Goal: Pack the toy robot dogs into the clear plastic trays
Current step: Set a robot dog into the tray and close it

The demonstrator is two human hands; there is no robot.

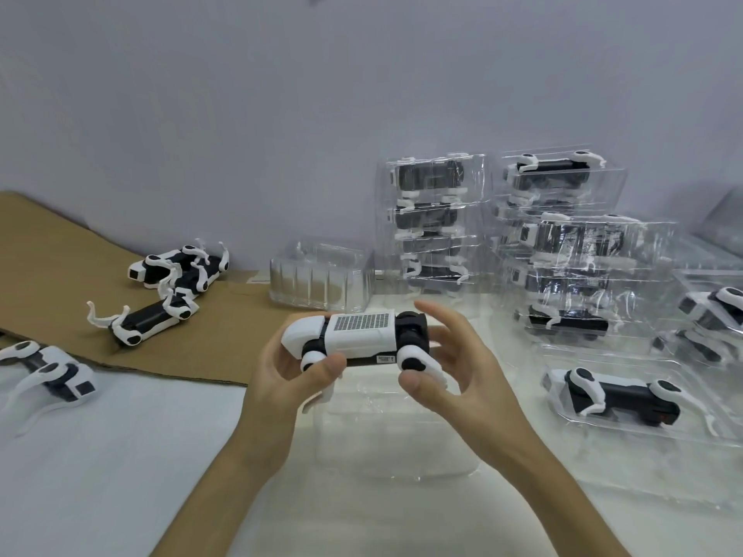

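A white and black toy robot dog [358, 333] with a grid panel on its back hangs above the table at the centre. My left hand [289, 375] grips its front end, thumb under a white leg joint. My right hand [450, 367] holds its rear end, fingers curled round the back legs and thumb beneath. Directly below lies an empty clear plastic tray [386, 428]. Another clear tray [643, 420] to the right holds a dog lying on its side.
Stacks of filled clear trays [434, 219] stand at the back right against the wall. An empty stack of trays [321, 279] sits behind my hands. Loose dogs [177, 267] lie on brown cardboard [48, 251] at the left, another dog [52, 371] at the left edge.
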